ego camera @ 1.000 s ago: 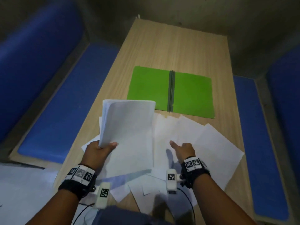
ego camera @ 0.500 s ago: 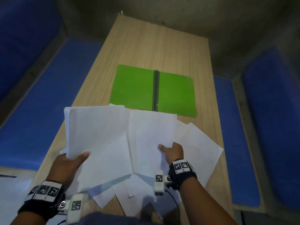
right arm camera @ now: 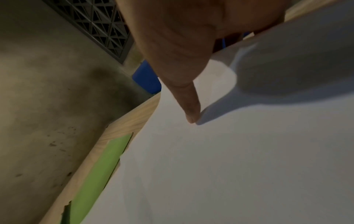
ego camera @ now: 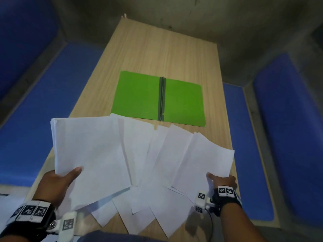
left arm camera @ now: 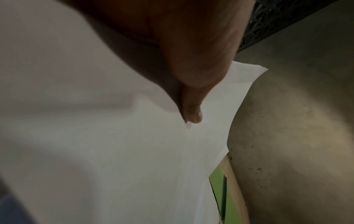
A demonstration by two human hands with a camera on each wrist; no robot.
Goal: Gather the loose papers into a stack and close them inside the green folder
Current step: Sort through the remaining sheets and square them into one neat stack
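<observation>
- Pinching a gathered stack at lower left, the left hand keeps sheets together.
- Right hand, lower right, pinches a loose sheet to add.
- Green folder lies open, centre frame, ready.

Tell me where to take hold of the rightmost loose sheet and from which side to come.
Pinch the rightmost sheet at its near right corner, coming from the table's right edge, where the right hand already rests. That corner lies uppermost in the fan and near the table edge, so a thumb-over, fingers-under grip probably works.

Wooden table; blue benches both sides; grey wall behind.
</observation>
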